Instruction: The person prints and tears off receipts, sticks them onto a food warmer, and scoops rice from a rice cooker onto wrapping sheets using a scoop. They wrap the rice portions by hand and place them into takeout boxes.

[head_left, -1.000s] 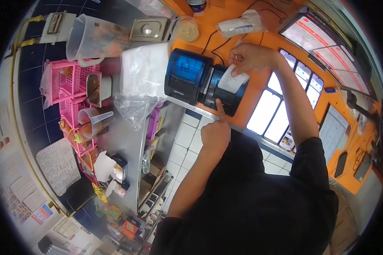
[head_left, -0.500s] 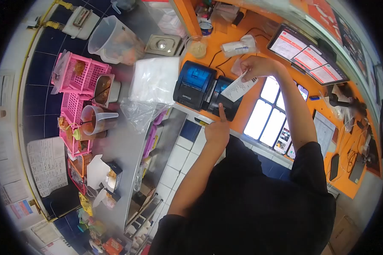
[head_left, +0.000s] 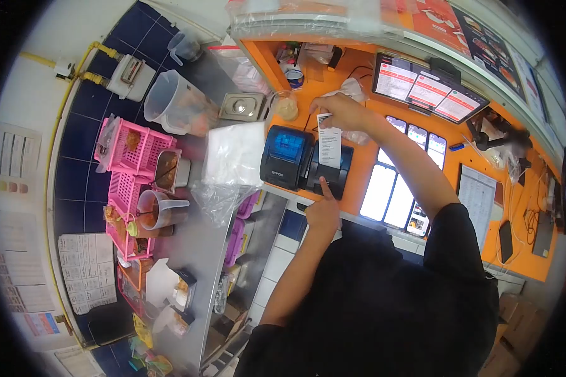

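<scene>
Receipt [head_left: 329, 149]: long axis from printer [head_left: 337, 177] forward to pinching right hand [head_left: 339, 112].

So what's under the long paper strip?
Under the lower end of the paper strip is the black printer on the right; its front sticks out below. Whatever the paper lies directly over is covered, so I can't tell what's there.

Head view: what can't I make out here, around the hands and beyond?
All in the head view:
- Receipt: its print is too small and blurred to read.
- Printer behind it: partly hidden by the receipt.
- Left hand: its pointing finger covers whatever lies under the fingertip.
- Screen: its text is too small.
- The person's legs: hidden by the black shirt.
</scene>
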Tool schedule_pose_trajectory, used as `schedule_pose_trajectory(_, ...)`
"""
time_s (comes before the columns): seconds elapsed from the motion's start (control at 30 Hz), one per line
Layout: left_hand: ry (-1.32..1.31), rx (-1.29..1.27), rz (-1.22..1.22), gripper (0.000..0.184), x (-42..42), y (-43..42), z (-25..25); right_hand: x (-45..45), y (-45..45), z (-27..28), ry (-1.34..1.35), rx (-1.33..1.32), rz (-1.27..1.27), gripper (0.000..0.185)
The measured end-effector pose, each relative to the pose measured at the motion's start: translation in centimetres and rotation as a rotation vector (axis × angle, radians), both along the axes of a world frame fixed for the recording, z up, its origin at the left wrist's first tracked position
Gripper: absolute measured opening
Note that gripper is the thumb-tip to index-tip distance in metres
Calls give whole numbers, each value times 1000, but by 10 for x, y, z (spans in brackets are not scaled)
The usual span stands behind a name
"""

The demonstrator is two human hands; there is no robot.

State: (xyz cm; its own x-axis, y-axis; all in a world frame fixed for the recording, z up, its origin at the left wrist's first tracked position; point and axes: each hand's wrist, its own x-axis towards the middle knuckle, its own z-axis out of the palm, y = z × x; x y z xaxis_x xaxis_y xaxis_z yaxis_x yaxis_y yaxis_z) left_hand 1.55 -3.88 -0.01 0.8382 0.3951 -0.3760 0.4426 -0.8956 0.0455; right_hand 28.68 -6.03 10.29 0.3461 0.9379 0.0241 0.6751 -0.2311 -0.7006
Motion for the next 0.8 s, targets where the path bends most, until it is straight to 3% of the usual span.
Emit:
schedule_pose_trajectory(0.1,-19,2,-28,101,1,-3,8,-11,-5,0,-101,99,-18,37)
schedule_pose_trajectory(0.4,5,5,-22,95,4,-4,8,-27,-22,14,29,46,-82,30)
schedule_pose_trajectory(0.5,-4,35,-13,93,2,-4,0,-45,-38,17,20,79,115,29)
schedule_pose_trajectory(0.57,-10,15,13,99,0,-3,-8,-73,-61,23,55,-78,212,28)
schedule_pose_trajectory(0.6,-19,-1,20,102,1,-3,-10,-80,-72,-2,42,-25,299,29)
schedule_pose_trajectory(0.63,-29,-14,6,105,0,-4,-10,-98,-87,28,-80,-266,287,25)
schedule_pose_trajectory(0.67,-39,-25,-6,108,-1,-3,-8,-101,-102,-3,-121,-219,309,23)
schedule_pose_trajectory(0.73,-44,-63,-16,106,-1,0,-3,-127,-122,-4,-56,-323,240,16)
schedule_pose_trajectory(0.77,-39,-88,-14,102,0,3,2,-145,-133,18,291,-118,280,16)
schedule_pose_trajectory(0.8,-24,-116,-9,99,-3,2,6,-166,-138,36,449,-75,301,17)
